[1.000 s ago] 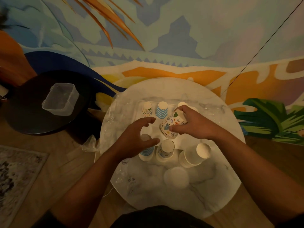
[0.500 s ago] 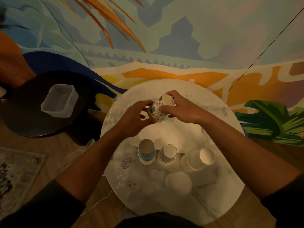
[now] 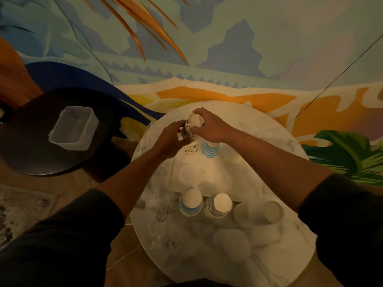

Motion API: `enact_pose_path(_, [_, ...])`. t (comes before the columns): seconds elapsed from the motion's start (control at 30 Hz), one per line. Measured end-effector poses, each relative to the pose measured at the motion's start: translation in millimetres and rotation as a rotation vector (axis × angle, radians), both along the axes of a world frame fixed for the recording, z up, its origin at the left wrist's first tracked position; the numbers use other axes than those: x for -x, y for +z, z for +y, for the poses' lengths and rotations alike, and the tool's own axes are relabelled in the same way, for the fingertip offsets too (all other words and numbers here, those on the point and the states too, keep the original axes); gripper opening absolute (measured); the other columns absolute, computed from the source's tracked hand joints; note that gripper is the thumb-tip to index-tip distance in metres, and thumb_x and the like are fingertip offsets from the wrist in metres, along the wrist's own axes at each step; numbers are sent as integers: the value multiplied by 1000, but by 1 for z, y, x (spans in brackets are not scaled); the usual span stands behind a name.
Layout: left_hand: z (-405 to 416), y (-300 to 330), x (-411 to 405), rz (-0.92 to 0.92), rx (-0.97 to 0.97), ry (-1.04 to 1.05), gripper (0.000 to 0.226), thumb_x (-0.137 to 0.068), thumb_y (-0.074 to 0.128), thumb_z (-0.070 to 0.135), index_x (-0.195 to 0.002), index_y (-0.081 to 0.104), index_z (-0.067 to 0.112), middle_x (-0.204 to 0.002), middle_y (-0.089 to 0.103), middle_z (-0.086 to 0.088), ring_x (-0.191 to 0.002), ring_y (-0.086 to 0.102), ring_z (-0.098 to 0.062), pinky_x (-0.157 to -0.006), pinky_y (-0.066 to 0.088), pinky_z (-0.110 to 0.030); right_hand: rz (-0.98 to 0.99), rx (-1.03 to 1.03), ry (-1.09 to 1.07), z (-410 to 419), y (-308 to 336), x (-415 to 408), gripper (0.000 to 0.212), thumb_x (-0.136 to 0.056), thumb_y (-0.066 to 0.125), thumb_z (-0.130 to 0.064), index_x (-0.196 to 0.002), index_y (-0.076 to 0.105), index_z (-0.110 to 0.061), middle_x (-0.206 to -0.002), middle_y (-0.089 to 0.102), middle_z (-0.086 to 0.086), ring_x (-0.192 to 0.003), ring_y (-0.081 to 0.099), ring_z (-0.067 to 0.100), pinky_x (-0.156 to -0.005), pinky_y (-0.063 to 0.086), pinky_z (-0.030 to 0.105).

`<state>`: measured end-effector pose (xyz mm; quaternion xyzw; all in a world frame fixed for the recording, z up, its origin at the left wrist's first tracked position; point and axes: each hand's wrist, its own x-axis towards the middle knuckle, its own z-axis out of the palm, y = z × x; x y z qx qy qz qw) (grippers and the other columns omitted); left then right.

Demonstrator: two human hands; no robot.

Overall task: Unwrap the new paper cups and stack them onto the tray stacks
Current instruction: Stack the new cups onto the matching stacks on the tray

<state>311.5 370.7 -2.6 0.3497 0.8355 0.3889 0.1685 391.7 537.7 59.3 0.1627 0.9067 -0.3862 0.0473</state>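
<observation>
Both hands were up at the far side of the round marble table point(image 3: 207, 255), working one patterned paper cup point(image 3: 191, 126) held upside down over the patterned stack point(image 3: 191, 149) at the far end of the white tray point(image 3: 207, 172). Right hand point(image 3: 209, 127) had its fingers curled round the cup's upturned base, left hand point(image 3: 172, 139) pinched it lower down from the left side. Whether the cup was already seated on the stack, honestly couldn't tell, the hands cover that bit. A blue striped stack point(image 3: 210, 149) stood just right of it, and two more stacks, one blue striped point(image 3: 190, 203) and one patterned point(image 3: 217, 206), sat near the tray's near edge.

My guess is these cups weigh basically nothing and crush easily, so grab round the sidewall near the stiffer base, lightly. Squeeze the rim and it'll go oval and jam on the stack
</observation>
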Motion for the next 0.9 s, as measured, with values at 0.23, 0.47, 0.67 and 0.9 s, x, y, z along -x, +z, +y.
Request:
enact_pose_path(0.23, [5,-32,12,-52,75,6,62,-87,78,16,-142,51,8,-130,62,-9,-107,56,-17,-88,46,-29,-36,-33,7,-2,-35,17,68,-85,78,-29,-142,45,-14,-135,59,9,-116,59,25,-88,45,30])
enact_pose_path(0.47, [12,-58,9,-162,83,17,57,-90,75,13,-141,51,11,-119,57,5,-105,54,-9,-83,44,-19,-98,-107,56,-1,-63,20,70,-86,74,-32,-146,43,-13,-142,56,11,-123,56,29,-97,46,37])
enact_pose_path(0.67, [13,-73,8,-274,61,59,43,-94,70,14,-135,57,9,-131,63,-8,-115,63,-25,-98,53,-39,-109,-130,35,4,-84,18,71,-82,81,-34,-143,48,-17,-134,52,13,-120,54,27,-101,44,35])
enact_pose_path(0.9, [16,-64,7,-527,-67,207,22,-106,51,25,-125,61,20,-118,67,-5,-108,67,-26,-95,56,-49,-99,-151,0,3,-96,16,59,-80,82,-24,-129,50,-14,-125,58,8,-111,58,25,-93,47,38])
